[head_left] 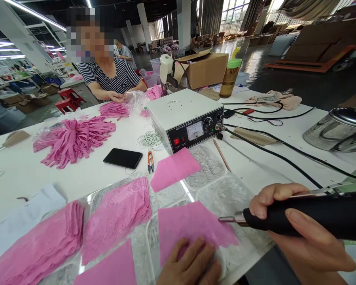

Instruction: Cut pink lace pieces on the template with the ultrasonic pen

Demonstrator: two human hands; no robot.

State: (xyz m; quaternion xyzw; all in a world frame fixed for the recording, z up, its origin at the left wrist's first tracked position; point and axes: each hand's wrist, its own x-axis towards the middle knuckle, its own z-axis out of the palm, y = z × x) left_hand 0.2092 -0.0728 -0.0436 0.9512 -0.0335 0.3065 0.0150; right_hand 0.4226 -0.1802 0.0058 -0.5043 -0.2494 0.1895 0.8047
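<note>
My right hand [296, 225] is wrapped around a black handheld tool [308, 215] whose metal tip [227, 218] hovers at the right edge of a pink lace piece [192, 223]. My left hand [190, 263] lies flat on that piece, fingers stretched out, pressing it on a glass-topped patch of the white table [26, 170]. A cable runs from the tool to a white control box [186, 120] with a dial and knobs.
Stacks of pink lace [115, 215] and pink fabric squares [173, 168] lie to the left. A black phone [123, 158], snips [150, 161], pink strap bundles [72, 138], a bottle [230, 77], a metal pot [341, 130] and a cardboard box [204, 69] stand around. A person in a striped shirt [109, 79] works opposite.
</note>
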